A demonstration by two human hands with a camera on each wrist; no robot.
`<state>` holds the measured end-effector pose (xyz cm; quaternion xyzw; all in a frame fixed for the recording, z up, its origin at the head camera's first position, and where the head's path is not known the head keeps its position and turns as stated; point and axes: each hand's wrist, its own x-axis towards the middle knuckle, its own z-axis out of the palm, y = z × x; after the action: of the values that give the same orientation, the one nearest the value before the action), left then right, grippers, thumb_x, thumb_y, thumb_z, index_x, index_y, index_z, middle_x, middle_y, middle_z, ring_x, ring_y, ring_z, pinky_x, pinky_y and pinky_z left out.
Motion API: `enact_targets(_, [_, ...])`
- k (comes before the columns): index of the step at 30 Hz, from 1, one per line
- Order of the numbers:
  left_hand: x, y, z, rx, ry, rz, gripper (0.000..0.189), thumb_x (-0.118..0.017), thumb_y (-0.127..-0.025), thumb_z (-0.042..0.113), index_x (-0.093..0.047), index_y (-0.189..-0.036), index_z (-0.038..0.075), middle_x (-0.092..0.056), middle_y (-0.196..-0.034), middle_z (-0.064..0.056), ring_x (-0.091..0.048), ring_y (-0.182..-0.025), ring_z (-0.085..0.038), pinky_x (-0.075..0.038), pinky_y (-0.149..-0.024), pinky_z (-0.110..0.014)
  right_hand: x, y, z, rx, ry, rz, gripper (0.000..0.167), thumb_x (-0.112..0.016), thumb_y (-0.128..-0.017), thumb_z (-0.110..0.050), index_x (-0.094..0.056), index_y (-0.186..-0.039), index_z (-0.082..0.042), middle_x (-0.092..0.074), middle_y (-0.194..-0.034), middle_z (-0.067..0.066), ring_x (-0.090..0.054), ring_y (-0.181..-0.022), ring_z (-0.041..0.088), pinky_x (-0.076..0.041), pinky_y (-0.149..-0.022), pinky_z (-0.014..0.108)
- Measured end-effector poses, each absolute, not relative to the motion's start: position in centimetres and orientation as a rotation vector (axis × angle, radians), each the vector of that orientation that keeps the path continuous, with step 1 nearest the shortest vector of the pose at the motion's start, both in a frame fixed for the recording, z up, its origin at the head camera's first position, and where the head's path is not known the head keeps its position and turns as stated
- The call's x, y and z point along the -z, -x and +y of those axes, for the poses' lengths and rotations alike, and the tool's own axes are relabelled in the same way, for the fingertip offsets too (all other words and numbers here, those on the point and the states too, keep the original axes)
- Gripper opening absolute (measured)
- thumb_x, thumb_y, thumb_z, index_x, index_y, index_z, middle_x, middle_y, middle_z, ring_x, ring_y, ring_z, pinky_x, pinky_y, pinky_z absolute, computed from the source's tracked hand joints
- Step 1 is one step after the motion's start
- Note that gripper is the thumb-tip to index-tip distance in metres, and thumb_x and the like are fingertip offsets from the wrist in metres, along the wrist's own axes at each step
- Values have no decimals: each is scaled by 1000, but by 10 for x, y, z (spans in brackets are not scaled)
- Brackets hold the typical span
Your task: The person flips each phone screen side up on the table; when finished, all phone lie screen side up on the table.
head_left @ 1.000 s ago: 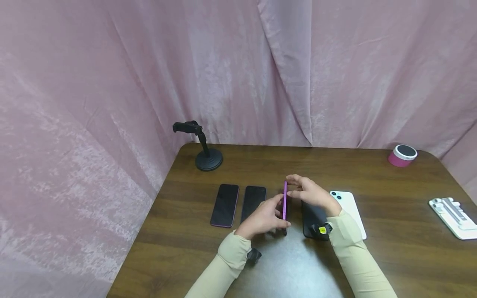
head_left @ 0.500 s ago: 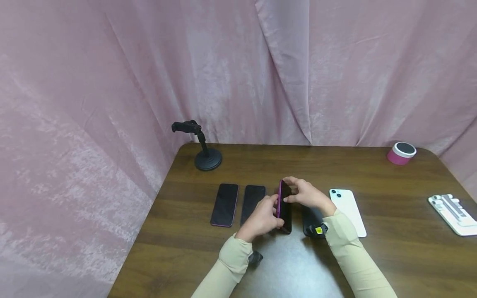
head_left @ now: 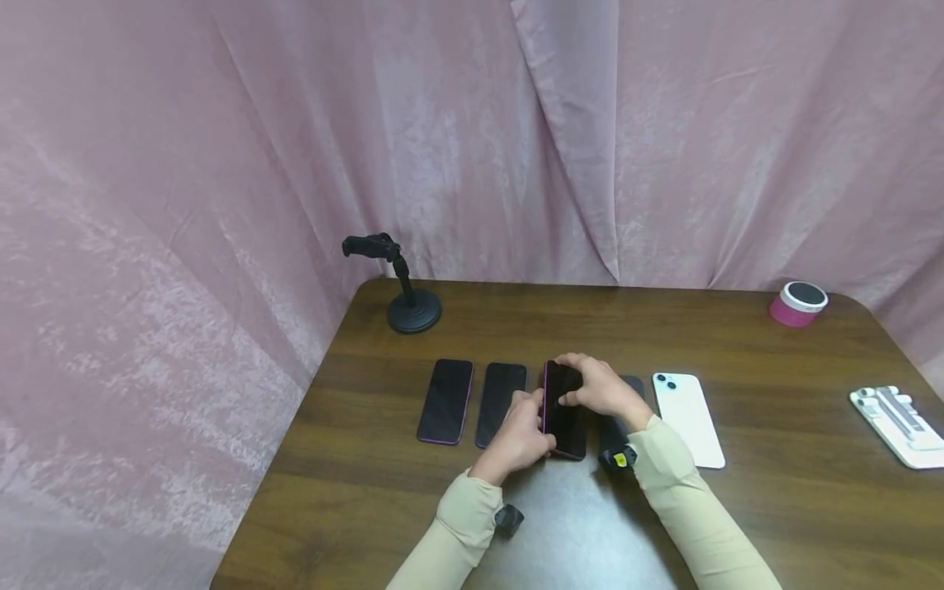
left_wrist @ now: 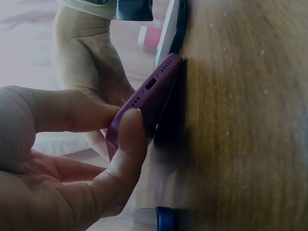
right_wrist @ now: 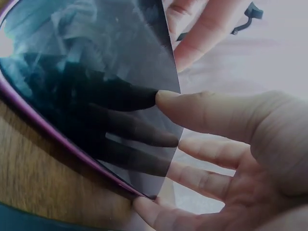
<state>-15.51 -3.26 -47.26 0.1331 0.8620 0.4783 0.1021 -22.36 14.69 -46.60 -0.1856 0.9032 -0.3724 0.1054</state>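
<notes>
Both hands hold a smartphone (head_left: 566, 422) with a purple frame and a dark, glossy screen, tilted low over the table. My left hand (head_left: 516, 434) pinches its near left corner. In the left wrist view the thumb and fingers of the left hand (left_wrist: 91, 163) grip around the phone's purple end (left_wrist: 166, 66), where a charging port shows. Its right long edge lies close to the wood. My right hand (head_left: 601, 389) holds the far end. In the right wrist view the thumb presses the screen (right_wrist: 72, 82), while the other fingers of the right hand (right_wrist: 240, 159) touch along the edge.
Two dark phones (head_left: 445, 401) (head_left: 500, 393) lie left of the hands. Under the right wrist is another dark phone (head_left: 610, 433), beside a white phone (head_left: 689, 422). Farther right lies a white phone-like object (head_left: 901, 430). A black phone stand (head_left: 413, 311) and pink round container (head_left: 796, 307) stand behind.
The purple-framed phone has tipped from standing on its edge to lying nearly flat, its screen turning upward. Both hands have shifted slightly left with it.
</notes>
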Motion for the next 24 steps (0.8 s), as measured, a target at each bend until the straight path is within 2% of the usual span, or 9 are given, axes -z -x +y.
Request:
enact_targets(3, [473, 156, -32, -1345, -398, 2615, 61, -73, -70, -12, -57, -128, -4, -48, -113, -15, -48, -101, -23, -48, -82, -29, 465, 224, 146, 1082, 518, 2677, 62, -81, -82, -1, -54, -136, 8, -56, -135, 30, -53, -122, 45, -43, -100, 61])
enact_targets(4, [472, 156, -32, -1337, -397, 2621, 59, -74, -70, -12, -58, -127, -3, -49, -113, -16, -49, -101, -24, -48, -84, -32, 466, 224, 145, 1076, 506, 2682, 61, -81, -82, -1, -54, -136, 7, -56, -134, 29, -54, -121, 45, -43, -99, 61])
enact_targets(8, [472, 154, -29, -1317, -358, 2620, 72, -77, -72, -7, -51, -138, -7, -49, -122, -23, -52, -105, -29, -48, -92, -41, 468, 223, 144, 1053, 461, 2697, 62, -81, -81, -1, -54, -136, 7, -56, -135, 29, -55, -118, 42, -45, -97, 59])
enact_targets(13, [474, 152, -26, -1340, -286, 2589, 85, -78, -74, -1, -38, -149, -5, -48, -122, -22, -53, -101, -30, -48, -89, -46, 470, 222, 142, 1043, 413, 2702, 63, -81, -79, 3, -55, -135, 7, -56, -134, 29, -56, -114, 40, -46, -98, 58])
enact_targets(19, [476, 151, -26, -1329, -238, 2604, 85, -76, -77, 7, -34, -150, -5, -49, -121, -21, -53, -102, -30, -48, -89, -47, 469, 219, 140, 1036, 382, 2714, 63, -81, -77, 6, -56, -134, 7, -58, -131, 28, -58, -110, 39, -47, -97, 57])
enact_targets(24, [474, 150, -24, -1333, -237, 2608, 86, -76, -77, 6, -31, -150, -6, -50, -121, -23, -54, -103, -33, -48, -91, -50, 467, 220, 140, 1049, 349, 2714, 62, -81, -78, 6, -55, -135, 7, -59, -130, 27, -58, -108, 38, -47, -97, 57])
